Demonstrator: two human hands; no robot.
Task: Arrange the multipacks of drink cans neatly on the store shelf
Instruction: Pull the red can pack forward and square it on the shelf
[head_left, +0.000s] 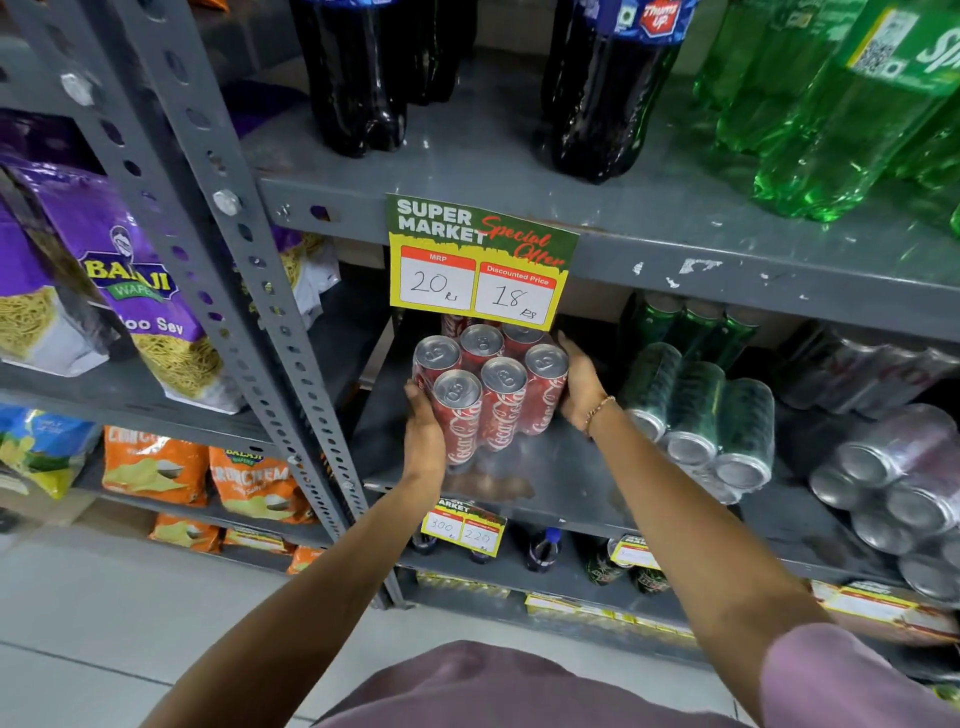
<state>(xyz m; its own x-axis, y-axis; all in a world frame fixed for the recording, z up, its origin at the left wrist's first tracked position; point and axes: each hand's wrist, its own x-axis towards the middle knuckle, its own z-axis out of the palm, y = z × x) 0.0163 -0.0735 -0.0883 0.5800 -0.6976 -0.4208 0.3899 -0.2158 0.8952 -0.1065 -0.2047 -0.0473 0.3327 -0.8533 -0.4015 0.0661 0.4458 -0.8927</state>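
Note:
A shrink-wrapped multipack of red cola cans (493, 389) stands upright on the grey middle shelf (550, 478), tops showing. My left hand (423, 436) grips its lower left side and my right hand (582, 387) presses its right side. Behind it another red can is partly hidden by the price sign. To the right lies a green can multipack (696, 415) on its side, can ends facing out. Further right, dark and silvery can multipacks (893, 467) lie tumbled on their sides.
A price sign (480, 260) hangs from the shelf above, over the red pack. Dark cola bottles (358, 78) and green bottles (841, 104) stand on the upper shelf. A slotted steel upright (249, 270) borders the bay at left, with snack bags (104, 270) beyond.

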